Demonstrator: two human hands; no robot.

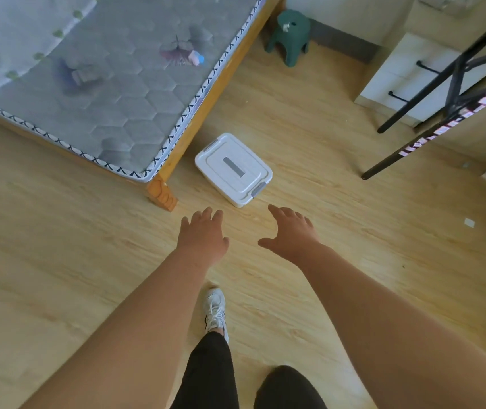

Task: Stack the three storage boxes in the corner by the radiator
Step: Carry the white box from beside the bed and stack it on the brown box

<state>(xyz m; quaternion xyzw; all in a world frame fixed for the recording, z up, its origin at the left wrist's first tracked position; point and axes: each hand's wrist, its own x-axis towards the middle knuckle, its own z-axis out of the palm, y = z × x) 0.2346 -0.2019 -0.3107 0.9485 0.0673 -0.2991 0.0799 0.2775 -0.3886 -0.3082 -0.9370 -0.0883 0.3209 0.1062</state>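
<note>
Standing on pale wood floor, dark trousers and one white shoe lowest in view, shoe stepped forward between the forearms. Reaching out from the bottom edge, both bare arms, palms down. Left hand spread wide, fingers fanned, holding nothing. Right hand likewise spread wide and empty, thumb stuck out toward the left hand. Hovering apart from each other, with bare floor showing in the gap.

Lying just beyond the fingertips, one white box, lid on, grey strip across the lid top, grey clips at two opposite ends. Sitting flat on the floor, turned at an angle, its near corner pointing into the gap between the hands. Not touched by either hand; near both, slightly closer to the left fingertips than the right. Standing just right of the bed leg, close beside the wooden bed frame, touching or not hard to tell.

Stretching away on the left, bed with a grey quilted mattress, a few small blurred items on top. Standing farther back past the foot of the bed, green stool against the wall. Off to the right, black table legs and, behind them, white drawers with black handles. Only one box in view.
</note>
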